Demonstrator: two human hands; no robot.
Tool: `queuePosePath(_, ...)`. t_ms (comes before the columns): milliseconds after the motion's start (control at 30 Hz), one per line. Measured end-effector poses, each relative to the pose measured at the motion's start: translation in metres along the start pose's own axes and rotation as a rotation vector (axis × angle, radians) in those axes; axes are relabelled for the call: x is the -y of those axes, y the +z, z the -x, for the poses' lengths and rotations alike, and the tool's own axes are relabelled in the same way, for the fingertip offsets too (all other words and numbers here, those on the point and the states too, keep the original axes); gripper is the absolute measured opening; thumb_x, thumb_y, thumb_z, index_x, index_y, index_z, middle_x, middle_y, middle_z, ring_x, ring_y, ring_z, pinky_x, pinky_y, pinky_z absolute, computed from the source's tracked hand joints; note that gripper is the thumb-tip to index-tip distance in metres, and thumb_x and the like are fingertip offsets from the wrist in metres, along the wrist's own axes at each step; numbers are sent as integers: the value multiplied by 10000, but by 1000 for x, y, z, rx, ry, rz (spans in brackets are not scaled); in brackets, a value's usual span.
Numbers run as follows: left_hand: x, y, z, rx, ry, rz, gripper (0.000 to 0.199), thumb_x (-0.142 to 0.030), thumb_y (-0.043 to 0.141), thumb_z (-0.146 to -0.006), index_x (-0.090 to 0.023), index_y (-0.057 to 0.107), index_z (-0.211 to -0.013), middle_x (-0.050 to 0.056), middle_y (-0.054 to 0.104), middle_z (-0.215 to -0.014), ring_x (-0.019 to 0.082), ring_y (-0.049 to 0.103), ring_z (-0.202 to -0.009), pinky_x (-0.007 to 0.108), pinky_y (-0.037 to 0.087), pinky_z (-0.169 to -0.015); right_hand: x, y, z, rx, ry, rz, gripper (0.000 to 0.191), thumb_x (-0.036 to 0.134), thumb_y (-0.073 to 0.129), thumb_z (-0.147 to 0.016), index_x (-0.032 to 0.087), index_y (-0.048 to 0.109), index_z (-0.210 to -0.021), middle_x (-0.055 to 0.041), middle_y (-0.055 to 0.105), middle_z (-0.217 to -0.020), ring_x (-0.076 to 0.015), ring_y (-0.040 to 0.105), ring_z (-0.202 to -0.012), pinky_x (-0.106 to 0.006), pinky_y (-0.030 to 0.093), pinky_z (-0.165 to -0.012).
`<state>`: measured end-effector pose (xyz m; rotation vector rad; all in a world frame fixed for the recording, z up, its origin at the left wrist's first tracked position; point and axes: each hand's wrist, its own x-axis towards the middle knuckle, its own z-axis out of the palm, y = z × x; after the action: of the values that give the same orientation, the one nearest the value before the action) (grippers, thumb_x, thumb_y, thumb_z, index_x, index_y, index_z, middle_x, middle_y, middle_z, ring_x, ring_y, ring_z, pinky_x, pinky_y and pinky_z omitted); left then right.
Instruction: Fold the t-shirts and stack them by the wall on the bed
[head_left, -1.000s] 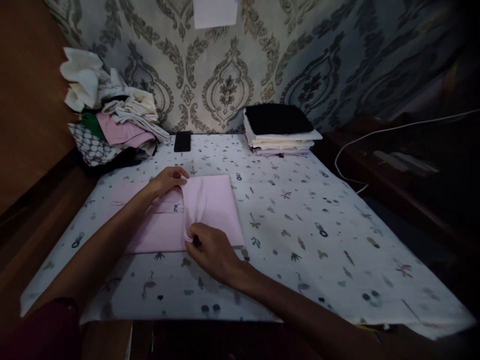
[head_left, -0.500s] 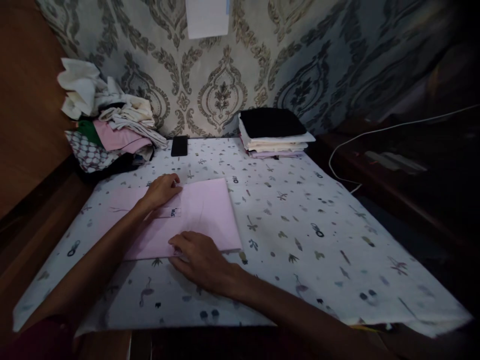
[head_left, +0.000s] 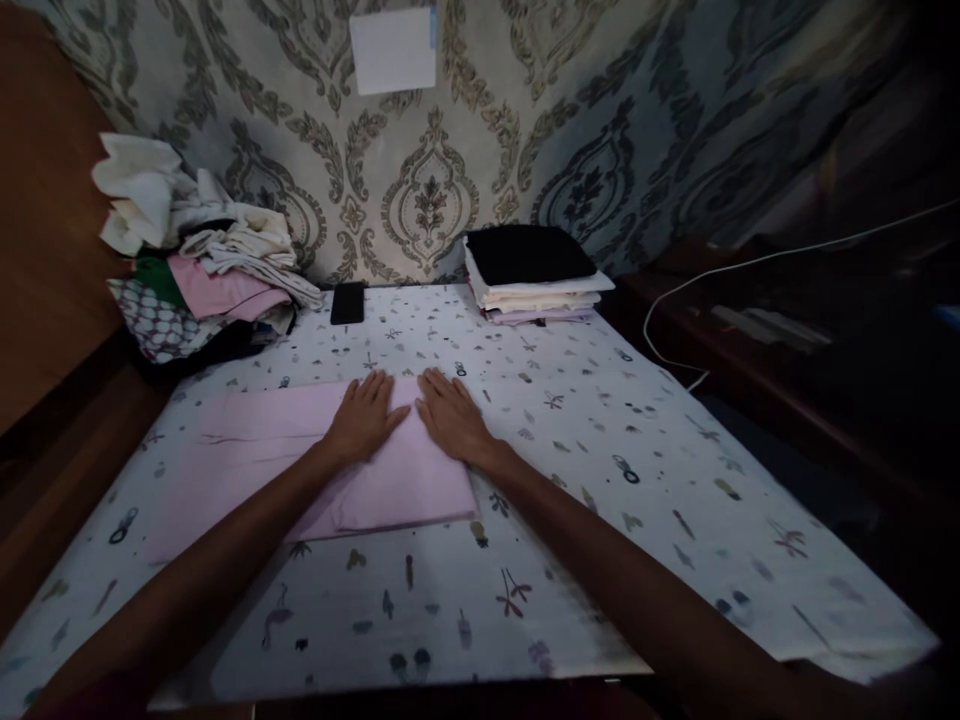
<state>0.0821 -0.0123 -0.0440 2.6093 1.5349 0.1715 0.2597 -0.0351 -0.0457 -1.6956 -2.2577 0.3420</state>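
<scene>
A pink cloth (head_left: 405,490), partly folded over on its right side, lies flat on the table's patterned white sheet (head_left: 585,600). My left hand (head_left: 366,418) rests on the cloth near its far edge, fingers stretched out. Just right of it, my right hand (head_left: 453,415) lies with spread fingers on the cloth's far right corner. The two thumbs point toward each other with a small gap. Neither hand grips anything. My left forearm hides part of the cloth.
A heap of crumpled clothes (head_left: 217,270) sits at the far left, beside a black phone (head_left: 348,303). Folded clothes with a black one on top (head_left: 529,255) are stacked at the back. A white cable (head_left: 720,270) runs along the right.
My right hand has moved from the cloth's near edge to its far right corner. My left hand has shifted right and flattened. The cloth now reaches further left and nearer, and its label is no longer visible.
</scene>
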Motion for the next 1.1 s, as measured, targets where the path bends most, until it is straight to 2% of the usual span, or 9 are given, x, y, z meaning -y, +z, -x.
queuePosePath(133,26,-1,12,17,-88,-57,704,-553,305,-1000,-82,346,-1522,226,294,-1613,332,224,-1522,591,219,-1197,-12,3,0,-13,-22,-87,527,274,324,-1018,39,440,-1475,-210,374,-1582,-269,275,-1502,-487,183,-1224)
queuePosePath(233,35,-9,17,-8,-165,-64,740,-578,313,-989,-69,327,-1526,250,272,-1614,356,221,-1519,623,250,-1171,-31,-5,-13,-82,-22,-241,465,203,350,-984,78,544,-1387,-200,502,-1481,-243,408,-1410,-442,287,-1174)
queuePosePath(300,28,-12,19,-60,-133,-52,740,-574,295,-996,-52,323,-1520,263,272,-1610,353,220,-1520,610,248,-1179,-46,-13,-28,-115,12,-318,409,152,388,-934,98,631,-1259,-180,610,-1314,-243,510,-1272,-427,373,-1093)
queuePosePath(400,4,-10,18,-94,20,-4,759,-598,273,-996,-46,321,-1515,257,268,-1614,327,214,-1525,554,229,-1210,-62,-26,-51,-28,13,-369,245,150,497,-845,108,705,-968,-102,679,-969,-219,599,-973,-362,467,-899)
queuePosePath(467,-13,-5,17,-63,110,34,779,-632,282,-984,-67,313,-1521,245,265,-1620,317,212,-1526,526,233,-1216,-67,-32,-62,55,-17,-399,161,187,539,-819,119,685,-835,-39,644,-792,-173,579,-793,-297,467,-760)
queuePosePath(533,-24,2,16,-31,156,56,792,-654,286,-975,-85,303,-1526,243,274,-1618,316,214,-1526,523,237,-1216,-68,-36,-70,114,-37,-429,140,215,545,-811,131,649,-769,2,596,-702,-140,530,-694,-259,433,-675)
queuePosePath(733,-25,14,17,-56,158,45,790,-651,261,-983,-79,290,-1526,255,258,-1616,319,189,-1529,544,204,-1227,-65,-39,-80,199,-82,-483,154,186,493,-816,152,607,-719,1,595,-717,-126,500,-707,-246,380,-667)
queuePosePath(900,-24,15,17,-69,161,58,785,-646,299,-981,-96,266,-1540,255,248,-1619,334,179,-1529,566,194,-1224,-67,-38,-85,262,-96,-513,107,217,614,-744,164,575,-660,28,546,-624,-117,469,-628,-253,349,-613)
queuePosePath(1100,-25,16,17,-77,137,48,806,-669,297,-970,-79,300,-1520,255,255,-1617,346,173,-1528,557,191,-1227,-64,-39,-83,226,-171,-577,114,233,668,-695,168,574,-692,45,530,-633,-107,463,-623,-246,346,-619)
